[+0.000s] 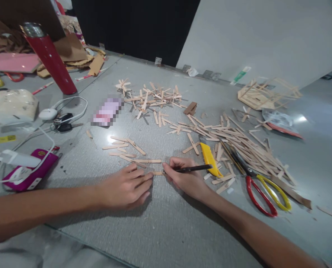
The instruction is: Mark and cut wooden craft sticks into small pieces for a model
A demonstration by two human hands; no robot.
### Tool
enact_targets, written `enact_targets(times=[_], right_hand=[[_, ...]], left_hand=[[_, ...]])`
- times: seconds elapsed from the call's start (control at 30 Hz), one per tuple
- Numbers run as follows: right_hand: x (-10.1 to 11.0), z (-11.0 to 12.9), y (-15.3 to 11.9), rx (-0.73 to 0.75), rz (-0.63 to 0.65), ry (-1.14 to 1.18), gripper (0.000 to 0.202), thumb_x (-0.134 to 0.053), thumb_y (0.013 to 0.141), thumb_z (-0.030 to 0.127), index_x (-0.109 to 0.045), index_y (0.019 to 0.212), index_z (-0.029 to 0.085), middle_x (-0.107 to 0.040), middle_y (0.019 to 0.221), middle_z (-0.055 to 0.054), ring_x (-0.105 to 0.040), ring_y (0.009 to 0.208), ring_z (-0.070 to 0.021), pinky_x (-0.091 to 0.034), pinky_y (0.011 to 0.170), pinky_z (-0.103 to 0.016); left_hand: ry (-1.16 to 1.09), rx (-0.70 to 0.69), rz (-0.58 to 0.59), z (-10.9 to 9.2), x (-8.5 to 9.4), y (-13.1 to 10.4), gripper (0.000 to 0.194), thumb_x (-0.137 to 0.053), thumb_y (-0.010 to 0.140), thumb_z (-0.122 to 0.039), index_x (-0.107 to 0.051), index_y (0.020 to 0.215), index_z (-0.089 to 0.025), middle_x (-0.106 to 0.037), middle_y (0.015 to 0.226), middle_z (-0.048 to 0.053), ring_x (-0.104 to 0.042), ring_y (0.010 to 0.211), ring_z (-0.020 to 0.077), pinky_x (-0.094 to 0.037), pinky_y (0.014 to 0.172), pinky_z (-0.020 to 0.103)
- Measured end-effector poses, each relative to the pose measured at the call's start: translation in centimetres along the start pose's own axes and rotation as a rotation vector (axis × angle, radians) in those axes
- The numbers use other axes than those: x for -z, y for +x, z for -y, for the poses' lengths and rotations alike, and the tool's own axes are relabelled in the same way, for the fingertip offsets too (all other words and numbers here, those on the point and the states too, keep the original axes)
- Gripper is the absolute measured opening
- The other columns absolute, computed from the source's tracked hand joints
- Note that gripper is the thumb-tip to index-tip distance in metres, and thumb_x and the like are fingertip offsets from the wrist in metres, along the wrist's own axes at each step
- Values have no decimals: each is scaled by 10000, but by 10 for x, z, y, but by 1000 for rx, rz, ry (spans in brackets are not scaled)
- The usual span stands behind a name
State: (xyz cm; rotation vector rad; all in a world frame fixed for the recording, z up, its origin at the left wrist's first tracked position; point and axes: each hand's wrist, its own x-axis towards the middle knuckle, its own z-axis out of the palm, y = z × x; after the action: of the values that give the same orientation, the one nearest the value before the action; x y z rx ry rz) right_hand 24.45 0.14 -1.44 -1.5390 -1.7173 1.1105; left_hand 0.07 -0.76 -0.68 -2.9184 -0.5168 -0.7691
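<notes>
Near the middle of the grey table, my left hand (pixel 127 187) presses its fingers down on the left end of a small wooden stick (pixel 158 173). Fingers of my right hand (pixel 182 173) are closed round a dark pen (pixel 195 168), whose tip end is at the stick's right part. The exact tip is hidden by the fingers. Just beyond lies another flat stick (pixel 152 161), with several loose sticks (pixel 121 146) up and to the left of it.
A long heap of sticks (pixel 241 145) stretches right, beside a yellow cutter (pixel 209 156) and red-yellow scissors (pixel 262 186). Crossed sticks (pixel 157 97) lie farther back. At left are a purple device (pixel 33 171), keys (pixel 64 123), a red bottle (pixel 53 61) and a blurred-out phone-like object (pixel 108 111).
</notes>
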Motion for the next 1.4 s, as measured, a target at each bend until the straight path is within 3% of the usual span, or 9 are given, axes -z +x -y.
enact_targets(times=[0.33, 1.07, 1.4], right_hand=[[2, 1, 1, 51, 16, -78, 449, -626, 922, 374, -411, 552, 239, -432, 470, 41, -367, 450, -111, -243, 445, -267], [4, 3, 0, 4, 39, 9, 415, -620, 896, 320, -415, 543, 242, -474, 441, 40, -380, 384, -92, -242, 390, -243], [2, -2, -3, 6, 49, 46, 445, -588, 987, 377, -451, 587, 238, -545, 451, 32, -443, 371, -94, -324, 403, -236]], left_hand=[[16, -5, -5, -1, 0, 0, 288, -494, 1053, -202, -744, 1088, -61, -806, 1145, 140, -702, 833, 211, -536, 842, 390], [-13, -7, -5, 1, -1, 0, 287, -497, 1047, -191, -736, 1097, -40, -800, 1151, 150, -694, 830, 215, -520, 828, 389], [-25, 8, 56, -1, -1, -1, 252, -583, 984, -185, -718, 1163, -69, -785, 1181, 166, -705, 880, 236, -500, 888, 400]])
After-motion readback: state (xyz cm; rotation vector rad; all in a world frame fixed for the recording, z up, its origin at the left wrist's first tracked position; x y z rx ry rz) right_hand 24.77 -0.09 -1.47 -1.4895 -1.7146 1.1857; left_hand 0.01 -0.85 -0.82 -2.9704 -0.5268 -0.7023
